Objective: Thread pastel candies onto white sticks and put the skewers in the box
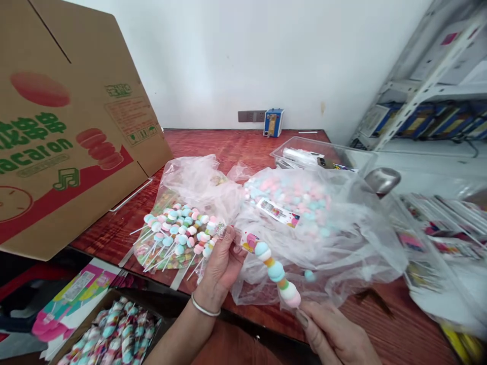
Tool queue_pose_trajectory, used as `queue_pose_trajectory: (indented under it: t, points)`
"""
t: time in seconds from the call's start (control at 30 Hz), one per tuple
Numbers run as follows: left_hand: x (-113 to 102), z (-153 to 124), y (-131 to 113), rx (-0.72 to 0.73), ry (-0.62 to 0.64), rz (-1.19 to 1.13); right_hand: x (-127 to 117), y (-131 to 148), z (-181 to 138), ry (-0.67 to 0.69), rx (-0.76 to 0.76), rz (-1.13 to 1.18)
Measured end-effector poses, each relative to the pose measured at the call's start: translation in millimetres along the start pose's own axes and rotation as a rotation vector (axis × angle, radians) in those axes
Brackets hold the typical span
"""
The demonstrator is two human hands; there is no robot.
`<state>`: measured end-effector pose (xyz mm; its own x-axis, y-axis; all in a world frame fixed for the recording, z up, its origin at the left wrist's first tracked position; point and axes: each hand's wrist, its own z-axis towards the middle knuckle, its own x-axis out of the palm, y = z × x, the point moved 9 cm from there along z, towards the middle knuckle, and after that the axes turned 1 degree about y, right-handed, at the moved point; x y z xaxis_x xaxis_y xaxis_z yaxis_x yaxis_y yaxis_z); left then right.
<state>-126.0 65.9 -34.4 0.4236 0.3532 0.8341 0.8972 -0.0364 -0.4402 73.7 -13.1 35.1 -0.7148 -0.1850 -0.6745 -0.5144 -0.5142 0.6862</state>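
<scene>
The marshmallow skewer (pixel 276 272) was a row of pastel balls, pale blue, white and pink, with small orange and green pieces between, slanting down to the right. Its upper end met a printed wrapper (pixel 249 241) pinched by the left hand (pixel 222 263). The right hand (pixel 335 334) held its pink lower end.

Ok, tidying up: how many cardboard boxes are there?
2: the big macaron carton at upper left, and an open box of wrapped candy skewers at lower left. More may be hidden.

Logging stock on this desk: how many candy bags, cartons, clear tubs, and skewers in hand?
Candy bags: 2
Macaron carton: 1
Clear tub: 1
Marshmallow skewer, held: 1
Total: 5
</scene>
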Motion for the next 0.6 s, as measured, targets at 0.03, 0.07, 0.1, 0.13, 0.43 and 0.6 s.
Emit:
queue_pose_trajectory:
  t: [0.03, 0.07, 0.1, 0.13, 0.43, 0.6]
  points:
    - [2, 0, 2, 0.007, 0.010, 0.035, -4, 0, -2, -0.008, -0.003, -0.009]
    - [5, 0, 3, 0.018, 0.025, 0.069, -9, 0, -5, -0.020, -0.006, -0.019]
    - [8, 0, 3, 0.032, 0.043, 0.103, -14, -1, -7, -0.032, -0.004, -0.028]
    - [11, 0, 3, 0.043, 0.063, 0.137, -18, -2, -10, -0.043, 0.003, -0.035]
    - [37, -11, 28, 0.040, 0.069, 0.188, -7, -17, -25, -0.092, 0.240, 0.173]
    - [44, -12, 49, -0.011, 0.001, 0.013, 0, -23, -32, -0.383, 0.263, 0.033]
